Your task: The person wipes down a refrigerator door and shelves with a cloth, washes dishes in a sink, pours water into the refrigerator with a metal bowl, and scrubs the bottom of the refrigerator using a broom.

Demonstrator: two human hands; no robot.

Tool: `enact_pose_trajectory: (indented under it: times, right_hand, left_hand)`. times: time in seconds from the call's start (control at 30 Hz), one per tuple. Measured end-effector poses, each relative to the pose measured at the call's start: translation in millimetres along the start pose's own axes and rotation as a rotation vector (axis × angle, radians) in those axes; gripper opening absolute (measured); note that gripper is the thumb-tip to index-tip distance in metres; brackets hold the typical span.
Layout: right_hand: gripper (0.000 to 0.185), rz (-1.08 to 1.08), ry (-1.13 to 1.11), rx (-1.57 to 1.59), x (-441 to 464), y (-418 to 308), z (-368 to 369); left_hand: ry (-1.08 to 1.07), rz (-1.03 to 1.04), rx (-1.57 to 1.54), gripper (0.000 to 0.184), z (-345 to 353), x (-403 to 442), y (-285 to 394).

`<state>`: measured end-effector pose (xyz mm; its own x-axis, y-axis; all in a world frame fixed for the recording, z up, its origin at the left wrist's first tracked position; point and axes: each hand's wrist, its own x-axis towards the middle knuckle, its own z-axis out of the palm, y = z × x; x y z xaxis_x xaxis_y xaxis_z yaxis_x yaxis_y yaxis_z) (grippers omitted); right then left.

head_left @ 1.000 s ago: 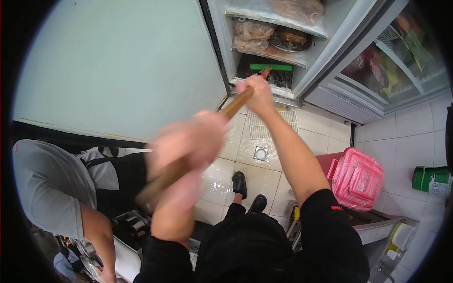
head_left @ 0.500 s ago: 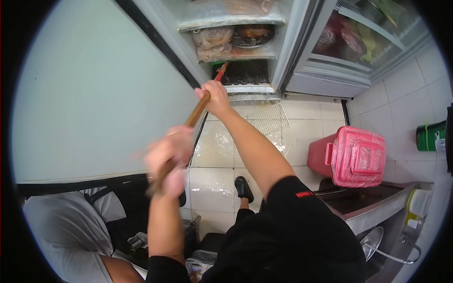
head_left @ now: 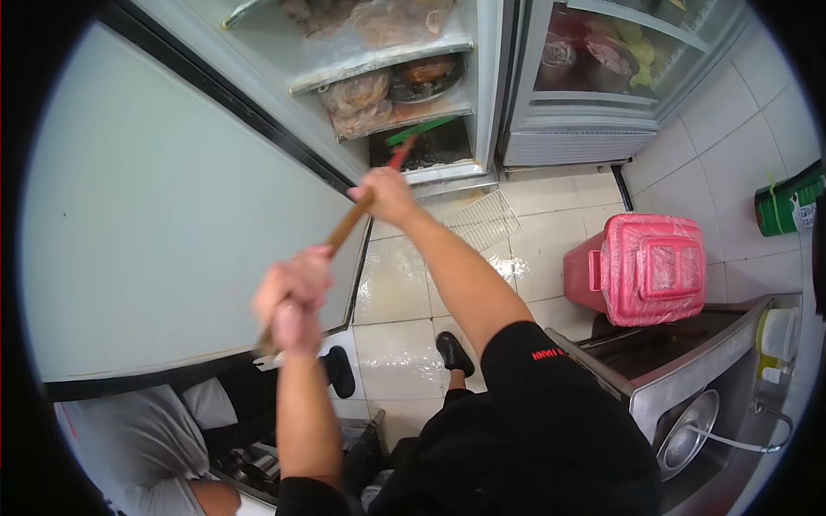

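Observation:
Both my hands grip a long wooden handle point(head_left: 346, 225) that slants into the open upright fridge or freezer. My left hand point(head_left: 294, 297), slightly blurred, wraps the near end. Farther along, my right hand point(head_left: 385, 196) is closed around it, close to the cabinet's lower edge. Beyond that, a red socket joins the handle to a green bar-shaped head point(head_left: 420, 131) inside the dark, wet bottom compartment point(head_left: 443, 153). Whether the head is a brush or a squeegee, I cannot tell. Bagged meat point(head_left: 357, 93) and a round pan point(head_left: 426, 79) sit on the shelf above.
The wide cabinet door point(head_left: 189, 206) stands open at left, with a person in a grey shirt point(head_left: 129, 447) below it. A wire rack point(head_left: 477, 222) lies on wet tiles point(head_left: 391, 284). At right are a pink lidded bin point(head_left: 658, 271) and a metal sink point(head_left: 688, 378).
The green head now shows more fully and sits farther right in the bottom compartment. My hands keep their grip. The view has shifted, with the cabinet appearing farther left.

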<state>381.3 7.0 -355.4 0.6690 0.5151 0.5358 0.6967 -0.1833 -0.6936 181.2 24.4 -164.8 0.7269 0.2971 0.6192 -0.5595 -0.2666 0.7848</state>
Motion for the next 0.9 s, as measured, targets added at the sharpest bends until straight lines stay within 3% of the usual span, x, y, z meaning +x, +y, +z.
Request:
enact_pose_trajectory:
  times: [0.03,0.13,0.2,0.3,0.37,0.47,0.53,0.63,0.77,0.83,0.9]
  right_hand:
    - [0.01,0.121,-0.132,-0.134,-9.6,22.5,1.6]
    - [0.01,0.15,-0.041,0.028,-40.1,-6.5,-6.8]
    - [0.025,-0.024,0.138,0.121,-37.5,-75.7,-28.6]
    - [0.025,-0.127,0.15,0.224,-6.9,-127.5,-39.7]
    - [0.025,-0.148,0.175,0.191,8.2,-122.6,-30.9]
    - [0.026,0.006,0.22,0.193,5.7,-29.2,21.8]
    - [0.028,0.029,0.153,0.175,-16.9,-9.1,36.5]
    - [0.029,0.01,0.103,0.178,-47.7,-58.6,31.2]
    - [0.027,-0.079,0.009,0.291,-23.7,-153.3,-26.7]
    - [0.028,-0.105,0.049,0.287,-6.8,-168.0,-48.8]
    - [0.026,-0.1,0.162,0.262,5.3,-122.2,-42.6]
  left_hand:
    - [0.033,-0.029,-0.012,0.046,15.0,-9.2,-7.3]
    - [-0.034,-0.088,-0.079,0.046,6.2,-0.9,28.1]
    - [-0.103,-0.081,-0.139,0.044,-15.0,24.9,92.1]
    - [-0.187,0.023,-0.147,0.036,-41.1,47.5,163.9]
    - [-0.15,0.051,-0.096,0.037,-36.5,36.3,131.8]
    - [-0.125,0.003,0.217,0.041,-3.7,3.0,19.9]
    - [-0.051,-0.049,0.168,0.047,7.4,-21.0,-5.2]
    - [-0.061,-0.124,0.073,0.049,-22.2,-13.9,61.4]
    - [-0.122,-0.035,0.002,0.045,-39.4,34.7,176.7]
    - [-0.147,0.024,-0.051,0.043,-41.7,40.4,185.2]
    - [-0.118,0.056,0.021,0.044,-28.0,41.6,154.2]
